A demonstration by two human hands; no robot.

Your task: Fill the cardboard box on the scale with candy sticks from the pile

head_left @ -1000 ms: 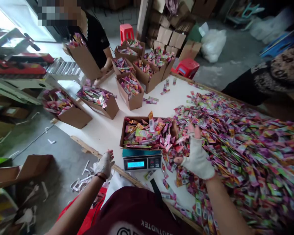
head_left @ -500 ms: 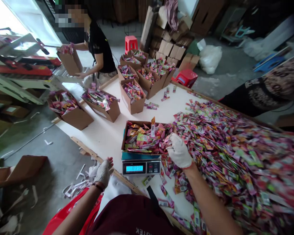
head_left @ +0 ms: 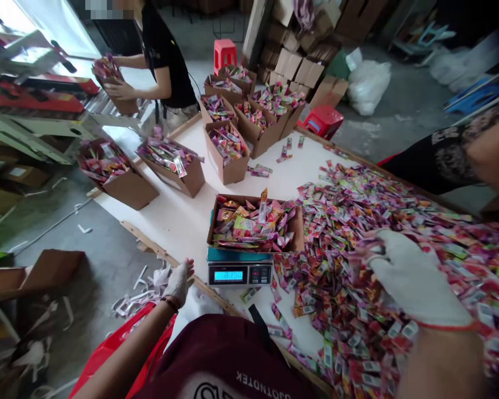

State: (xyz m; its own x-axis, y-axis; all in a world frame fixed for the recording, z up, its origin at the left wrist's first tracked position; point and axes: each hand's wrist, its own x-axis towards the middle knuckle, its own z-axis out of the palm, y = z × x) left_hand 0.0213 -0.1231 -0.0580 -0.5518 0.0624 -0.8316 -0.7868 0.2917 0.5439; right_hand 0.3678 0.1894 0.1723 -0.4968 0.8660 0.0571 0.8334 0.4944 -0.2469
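Observation:
My left hand [head_left: 178,284], in a glove that leaves the fingertips bare, is held open beside the table's wooden edge, holding nothing. My right hand [head_left: 411,277], gloved in white, is over the heap of small colourful packets [head_left: 336,310] on the right. Its fingers are smeared by motion among the packets, so I cannot tell whether they grip any. Between my hands, a cardboard box [head_left: 300,228] filled with packets sits on a digital scale [head_left: 240,274] with a lit blue display. The box's inner right wall shows above its contents.
More packet-filled boxes [head_left: 228,172] stand along the far side and left of the white table [head_left: 170,230]. A co-worker [head_left: 166,61] holds a box by a roller machine [head_left: 33,100]. Another person's arm [head_left: 441,155] is at the right. Red stools [head_left: 322,122] stand behind.
My right hand has moved right, from the box's right end to over the heap. Fewer packets fill that end, and the scale's digits differ. My left hand has stayed by the edge.

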